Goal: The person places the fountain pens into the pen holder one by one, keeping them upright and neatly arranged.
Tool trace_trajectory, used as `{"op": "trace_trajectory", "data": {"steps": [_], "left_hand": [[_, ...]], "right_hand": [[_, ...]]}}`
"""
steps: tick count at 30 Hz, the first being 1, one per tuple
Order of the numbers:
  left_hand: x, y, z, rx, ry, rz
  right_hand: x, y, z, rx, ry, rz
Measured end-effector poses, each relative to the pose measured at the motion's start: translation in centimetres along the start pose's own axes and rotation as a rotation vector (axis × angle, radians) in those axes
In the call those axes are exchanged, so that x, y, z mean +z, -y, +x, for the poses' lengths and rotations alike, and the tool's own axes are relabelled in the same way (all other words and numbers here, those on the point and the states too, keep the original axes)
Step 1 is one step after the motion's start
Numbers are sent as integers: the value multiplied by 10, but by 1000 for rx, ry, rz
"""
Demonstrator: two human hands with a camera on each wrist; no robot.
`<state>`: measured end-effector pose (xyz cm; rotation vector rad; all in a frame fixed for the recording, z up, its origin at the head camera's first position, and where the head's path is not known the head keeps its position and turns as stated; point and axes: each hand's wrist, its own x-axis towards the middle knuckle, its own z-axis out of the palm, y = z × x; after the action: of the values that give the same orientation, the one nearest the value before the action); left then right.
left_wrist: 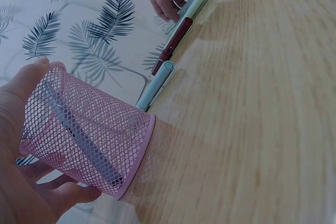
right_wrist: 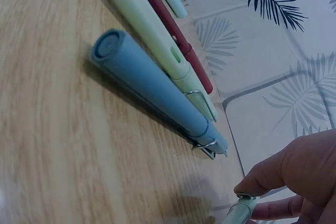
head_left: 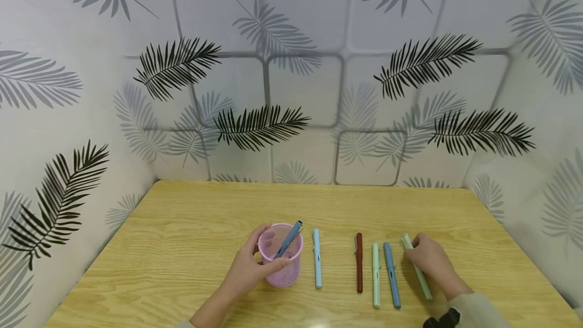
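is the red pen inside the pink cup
No, the red pen lies on the table, to the right of the pink cup.

Holding left grip (head_left: 246, 271) curved left of centre, with thumb (head_left: 275, 266) nearer; pinching with right grip (head_left: 430, 257) at right.

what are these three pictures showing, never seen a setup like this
There is no machine: a person's bare left hand and right hand do the work. The wide picture comes from a camera worn on the head, looking forward and down. The other two come from the left and right wrists, so the table looks tilted. On it, left to right in the wide picture, lie a light blue pen, a red pen, a green pen and a blue pen. The left hand holds a pink cup with another blue pen leaning inside. The right hand pinches another green pen near its clip.
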<state>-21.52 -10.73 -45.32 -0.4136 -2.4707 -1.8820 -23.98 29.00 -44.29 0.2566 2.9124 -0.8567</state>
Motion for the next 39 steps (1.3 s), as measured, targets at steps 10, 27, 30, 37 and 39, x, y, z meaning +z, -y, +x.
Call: {"op": "trace_trajectory", "data": {"steps": [10, 27, 30, 37, 39], "left_hand": [[0, 0, -1, 0, -6, 10], [1, 2, -1, 12, -11, 17], [1, 1, -1, 14, -11, 17], [1, -1, 0, 8, -14, 22], [1, -1, 0, 4, -13, 23]], "right_hand": [[-5, 1, -8, -31, -20, 61], [-14, 22, -25, -129, -42, 180], [-14, 28, -28, -139, -46, 187], [-17, 43, -37, -190, -74, 225], [-16, 46, -40, -201, -84, 249]]}}
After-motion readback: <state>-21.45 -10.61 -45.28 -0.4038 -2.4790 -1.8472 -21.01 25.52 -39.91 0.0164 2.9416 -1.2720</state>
